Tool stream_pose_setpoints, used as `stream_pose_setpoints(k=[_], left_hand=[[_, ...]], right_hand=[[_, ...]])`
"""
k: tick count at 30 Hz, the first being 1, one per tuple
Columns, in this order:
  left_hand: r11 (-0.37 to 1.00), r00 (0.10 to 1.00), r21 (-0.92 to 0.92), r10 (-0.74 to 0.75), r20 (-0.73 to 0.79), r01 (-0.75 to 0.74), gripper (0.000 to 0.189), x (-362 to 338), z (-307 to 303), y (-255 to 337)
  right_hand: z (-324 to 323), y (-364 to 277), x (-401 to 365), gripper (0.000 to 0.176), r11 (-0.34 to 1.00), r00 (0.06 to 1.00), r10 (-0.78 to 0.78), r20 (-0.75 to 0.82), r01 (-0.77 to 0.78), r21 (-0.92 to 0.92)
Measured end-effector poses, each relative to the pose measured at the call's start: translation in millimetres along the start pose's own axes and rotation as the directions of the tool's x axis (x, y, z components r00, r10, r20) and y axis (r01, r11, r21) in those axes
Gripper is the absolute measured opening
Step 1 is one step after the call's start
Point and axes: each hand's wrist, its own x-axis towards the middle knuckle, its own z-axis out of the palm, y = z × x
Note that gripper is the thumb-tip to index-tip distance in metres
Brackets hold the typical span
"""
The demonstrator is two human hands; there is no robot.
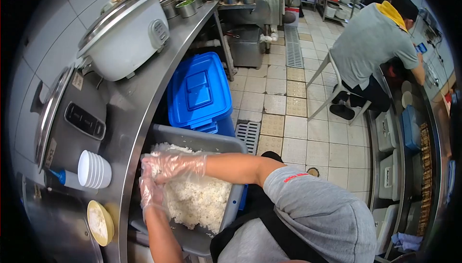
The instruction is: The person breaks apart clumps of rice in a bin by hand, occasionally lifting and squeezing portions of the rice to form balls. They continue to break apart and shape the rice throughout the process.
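Cooked white rice (pixel 199 205) fills much of a deep grey plastic tub (pixel 233 142) in front of me. Both my hands wear clear plastic gloves and meet at the tub's left side, by the counter edge. My right hand (pixel 168 165) is curled, with white rice showing between its fingers. Just below it, my left hand (pixel 152 194) is cupped against the right one, its fingers bent. What lies between the two palms is mostly hidden, but it looks like a clump of rice.
On the steel counter (pixel 127 101) at left stand a white rice cooker (pixel 127 36), a dark cooker (pixel 72 113), stacked white cups (pixel 95 170) and a yellow bowl (pixel 100 223). A blue lidded bin (pixel 199 89) stands behind the tub. A person (pixel 363 46) sits at right.
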Motion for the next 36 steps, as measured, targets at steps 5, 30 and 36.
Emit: stream_pose_setpoints(k=[5,30,36], left_hand=[[0.996,0.999,0.077,0.031,0.043,-0.034,0.046,5.6,1.0,-14.1],[0.938,0.996,0.342,0.074,-0.044,-0.054,0.04,3.9,-6.0,3.9],[0.923,0.989,0.371,0.136,-0.061,-0.104,0.036,2.9,-2.7,7.6]], right_hand=[[9.3,2.8,7.3,0.045,0.972,0.965,0.215,0.15,-0.227,0.065],[-7.4,16.9,9.7,0.017,0.945,0.993,0.089,0.071,-0.062,-0.322],[-9.0,17.8,10.6,0.017,0.821,0.992,0.038,0.117,0.036,-0.57]])
